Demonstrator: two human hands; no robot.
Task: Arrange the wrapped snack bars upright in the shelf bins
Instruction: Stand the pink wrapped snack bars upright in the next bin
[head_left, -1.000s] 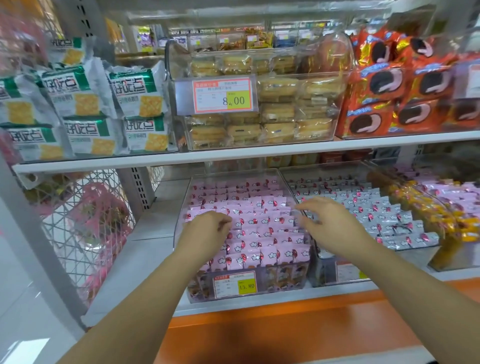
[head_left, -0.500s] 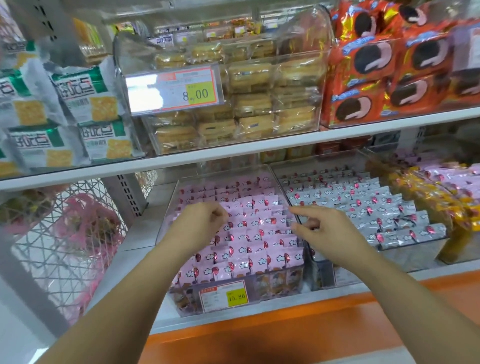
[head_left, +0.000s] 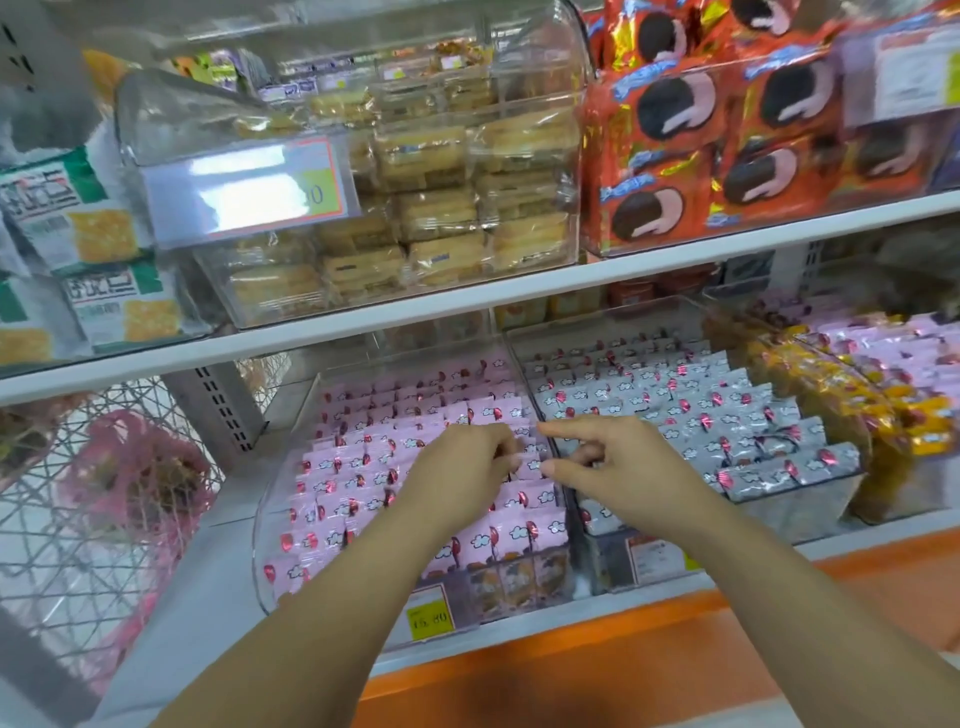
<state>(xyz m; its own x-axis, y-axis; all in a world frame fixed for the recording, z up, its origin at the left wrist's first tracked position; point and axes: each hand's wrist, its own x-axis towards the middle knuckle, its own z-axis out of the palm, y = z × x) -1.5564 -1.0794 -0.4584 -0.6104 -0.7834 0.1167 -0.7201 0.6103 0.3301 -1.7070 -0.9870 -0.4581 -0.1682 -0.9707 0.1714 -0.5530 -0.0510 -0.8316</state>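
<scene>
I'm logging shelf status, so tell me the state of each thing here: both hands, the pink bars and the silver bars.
left hand: fingers curled over the pink bars' tops; grip unclear.
right hand: forefinger and thumb extended and apart, nothing visibly held.
pink snack bars: upright, in packed rows.
silver snack bars: upright, in packed rows.

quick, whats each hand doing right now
Left hand: fingers curled on a pink snack bar.
Right hand: index and thumb spread apart; whether it holds anything cannot be told.
</scene>
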